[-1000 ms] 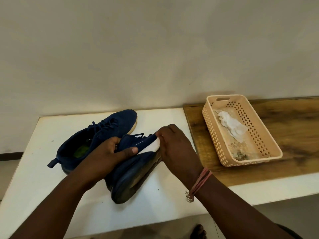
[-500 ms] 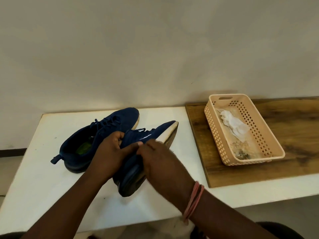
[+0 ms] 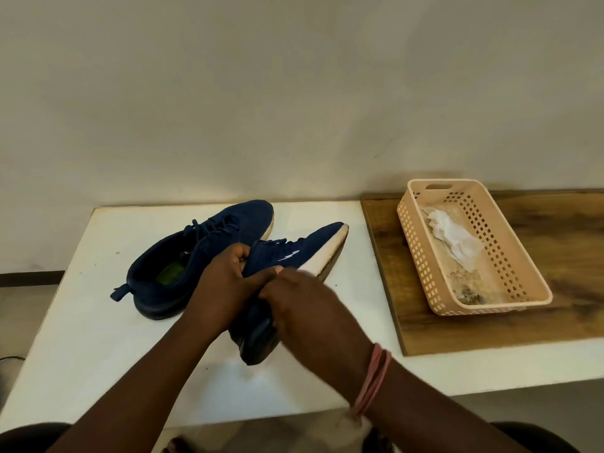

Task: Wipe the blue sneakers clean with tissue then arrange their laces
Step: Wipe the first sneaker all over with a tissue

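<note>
A white counter (image 3: 98, 322) carries the scene, its far right part covered by a wooden board (image 3: 555, 289) well to the right of the person's hands. On that board stands a peach perforated basket (image 3: 510, 305) holding a crumpled white tissue (image 3: 452, 235) toward its far end and some dark debris at its near end. On the counter beyond the left hand (image 3: 225, 289), one blue sneaker (image 3: 202, 256) rests on its sole, toe pointing away toward the wall, its dark laces (image 3: 209, 225) crossed over the tongue and a green insole visible inside. The second blue sneaker (image 3: 294, 253) is held between both hands, tilted on its side with the pale edge of its sole facing right and its toe angled up and away; its heel sits low near the counter's front. The left hand's grip is closed around this sneaker's upper near the collar, fingers curled over the top. The right hand (image 3: 304, 308), blurred, lies over the sneaker's side and sole with fingers bent against it; whether it pinches a tissue there cannot be told. A pink band (image 3: 372, 380) circles the right wrist.
</note>
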